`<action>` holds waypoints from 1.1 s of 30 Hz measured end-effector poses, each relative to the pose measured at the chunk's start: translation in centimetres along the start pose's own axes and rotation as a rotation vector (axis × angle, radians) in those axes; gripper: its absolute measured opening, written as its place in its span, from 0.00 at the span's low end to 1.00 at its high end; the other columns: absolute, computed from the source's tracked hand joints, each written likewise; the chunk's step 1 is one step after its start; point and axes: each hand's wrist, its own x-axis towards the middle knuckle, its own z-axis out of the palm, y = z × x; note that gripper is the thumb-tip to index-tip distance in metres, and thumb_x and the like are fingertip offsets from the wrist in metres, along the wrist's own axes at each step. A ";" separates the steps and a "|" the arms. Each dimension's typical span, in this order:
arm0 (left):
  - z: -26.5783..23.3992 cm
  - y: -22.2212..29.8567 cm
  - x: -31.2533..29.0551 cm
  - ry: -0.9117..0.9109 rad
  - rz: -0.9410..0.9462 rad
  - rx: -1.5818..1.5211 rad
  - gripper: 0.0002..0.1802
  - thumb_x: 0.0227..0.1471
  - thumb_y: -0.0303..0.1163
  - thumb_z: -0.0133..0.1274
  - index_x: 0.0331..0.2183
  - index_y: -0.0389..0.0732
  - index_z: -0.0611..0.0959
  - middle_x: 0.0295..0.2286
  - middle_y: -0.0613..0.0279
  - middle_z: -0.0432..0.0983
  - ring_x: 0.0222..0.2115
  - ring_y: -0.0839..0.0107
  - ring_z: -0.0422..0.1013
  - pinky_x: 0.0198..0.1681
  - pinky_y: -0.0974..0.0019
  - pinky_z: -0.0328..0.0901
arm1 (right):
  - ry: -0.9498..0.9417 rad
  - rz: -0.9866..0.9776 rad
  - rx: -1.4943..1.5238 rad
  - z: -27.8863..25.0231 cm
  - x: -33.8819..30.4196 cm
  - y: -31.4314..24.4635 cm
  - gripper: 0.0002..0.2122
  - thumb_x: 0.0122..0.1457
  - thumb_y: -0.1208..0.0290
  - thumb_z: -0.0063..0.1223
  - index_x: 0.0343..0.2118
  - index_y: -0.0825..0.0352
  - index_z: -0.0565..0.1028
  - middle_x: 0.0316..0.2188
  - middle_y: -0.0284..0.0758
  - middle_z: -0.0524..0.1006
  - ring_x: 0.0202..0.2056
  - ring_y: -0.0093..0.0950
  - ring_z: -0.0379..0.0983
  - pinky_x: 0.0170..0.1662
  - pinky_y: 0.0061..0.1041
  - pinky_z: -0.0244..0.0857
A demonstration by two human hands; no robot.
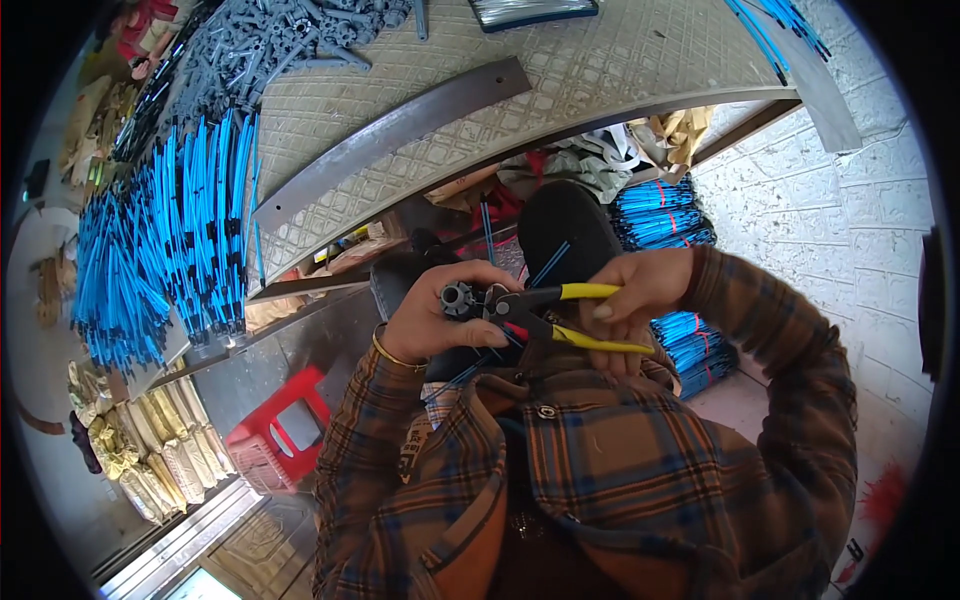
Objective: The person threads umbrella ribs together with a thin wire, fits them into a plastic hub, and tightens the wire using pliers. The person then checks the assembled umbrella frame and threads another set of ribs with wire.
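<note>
My left hand is closed around a grey plastic hub, round and notched at its end, held above my lap. Thin blue rods stick out near the hub; where they join is hidden by my fingers. In my right hand is a pair of pliers with yellow handles and a dark head. The handles stand apart, and the head meets the work beside the hub. Whether the jaws touch a rod I cannot tell. A small patch of red shows under the pliers' head.
Ahead is a patterned table with a long dark metal bar. Grey plastic parts are heaped at its far left, beside bundles of blue rods. More blue bundles lie under the table. A red plastic stool stands left.
</note>
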 end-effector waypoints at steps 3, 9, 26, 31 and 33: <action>0.2 0.3 -0.1 0.002 -0.015 0.049 0.27 0.30 0.36 0.66 0.35 0.34 0.77 0.29 0.62 0.72 0.31 0.75 0.67 0.36 0.72 0.61 | 0.040 0.022 -0.172 0.5 -0.9 -2.1 0.16 0.61 0.62 0.41 0.41 0.73 0.66 0.34 0.44 0.75 0.33 0.32 0.76 0.34 0.29 0.72; -0.1 0.2 -0.5 0.020 -0.020 0.116 0.23 0.30 0.31 0.62 0.34 0.34 0.77 0.29 0.62 0.72 0.31 0.76 0.67 0.36 0.73 0.60 | 0.136 0.063 -0.365 1.5 -1.1 -3.6 0.15 0.60 0.62 0.44 0.40 0.72 0.68 0.28 0.38 0.75 0.30 0.26 0.74 0.34 0.24 0.70; 0.7 -0.4 -0.6 0.109 0.004 -0.015 0.15 0.36 0.30 0.60 0.30 0.35 0.77 0.27 0.64 0.72 0.29 0.77 0.67 0.34 0.74 0.61 | 0.399 -0.254 -0.821 3.5 0.4 -0.4 0.16 0.59 0.59 0.43 0.42 0.67 0.71 0.28 0.39 0.75 0.30 0.28 0.72 0.35 0.28 0.66; 0.8 -0.6 -1.5 0.182 0.052 0.061 0.11 0.37 0.28 0.59 0.27 0.37 0.77 0.25 0.66 0.71 0.27 0.78 0.66 0.33 0.75 0.61 | 0.419 -0.296 -0.972 3.6 1.1 -0.7 0.17 0.59 0.57 0.44 0.39 0.68 0.70 0.27 0.41 0.75 0.31 0.32 0.72 0.37 0.31 0.64; 1.1 -0.6 -1.1 0.193 0.051 0.110 0.11 0.37 0.29 0.58 0.27 0.37 0.77 0.25 0.65 0.71 0.27 0.77 0.66 0.32 0.74 0.61 | 0.467 -0.238 -1.050 4.0 0.5 -1.8 0.17 0.58 0.57 0.44 0.39 0.68 0.71 0.28 0.42 0.75 0.31 0.34 0.72 0.37 0.33 0.64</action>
